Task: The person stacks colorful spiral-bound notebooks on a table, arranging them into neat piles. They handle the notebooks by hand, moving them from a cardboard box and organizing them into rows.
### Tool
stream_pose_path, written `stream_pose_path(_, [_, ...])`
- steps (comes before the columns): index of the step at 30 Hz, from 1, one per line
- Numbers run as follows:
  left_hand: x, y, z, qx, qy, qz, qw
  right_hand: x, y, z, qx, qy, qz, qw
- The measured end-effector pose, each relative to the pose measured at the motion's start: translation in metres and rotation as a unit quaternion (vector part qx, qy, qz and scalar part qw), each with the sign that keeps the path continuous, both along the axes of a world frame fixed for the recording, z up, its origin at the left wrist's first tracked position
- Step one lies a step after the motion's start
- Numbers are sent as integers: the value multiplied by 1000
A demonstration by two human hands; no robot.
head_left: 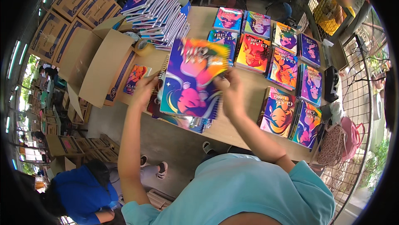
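The left hand (144,90) and right hand (232,90) hold opposite edges of partly blurred notebooks (187,81) over the near left of the table (201,21), and a loose grip could let them slide apart; the books beneath (183,121) are mostly covered, and far right, a person in yellow (328,15) is partly hidden

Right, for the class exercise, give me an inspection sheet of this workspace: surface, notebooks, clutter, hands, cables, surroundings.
Surface: pale table, partly covered.
Job's things: blurred spiral notebooks in hand; piles on the right; tall leaning stack at far left.
Clutter: tape roll near the tall stack; black object at the right edge, kind unclear.
Hands: right hand grips the notebooks' right edge; left hand at their left edge, grip unclear.
Cables: nothing seen on the tabletop.
Surroundings: open carton left, person in blue lower left, wire mesh right.
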State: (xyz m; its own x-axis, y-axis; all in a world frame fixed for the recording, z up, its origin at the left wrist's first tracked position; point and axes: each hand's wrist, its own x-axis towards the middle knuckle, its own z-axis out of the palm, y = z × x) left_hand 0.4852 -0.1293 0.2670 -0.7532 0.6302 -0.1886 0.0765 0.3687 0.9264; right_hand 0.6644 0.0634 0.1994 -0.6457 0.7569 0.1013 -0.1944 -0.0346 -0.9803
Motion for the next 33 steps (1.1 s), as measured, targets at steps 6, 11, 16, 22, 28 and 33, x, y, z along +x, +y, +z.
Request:
stream_pose_path(6, [-25, -31, -40, 109, -198, 10, 974, -7, -36, -54, -6, -74, -99, 992])
stream_pose_path(11, [-6, -35, -126, 142, -246, -28, 958, -23, -57, -181, -390, 54, 83, 915])
stream_pose_path(16, [-14, -34, -161, 166, -294, 2, 941, -43, -64, -182, -419, 59, 61, 904])
stream_pose_path(22, [-48, -37, -168, 142, -281, 32, 948, -87, -88, -161, -348, 94, 49, 932])
stream_pose_path(28, [-66, -60, -178, 145, -265, 100, 948, -97, -98, -144, -182, -151, 24, 971])
stream_pose_path(33, [7, -134, -260, 93, -201, 269, 937, -47, 16, -145, -39, -133, -36, 990])
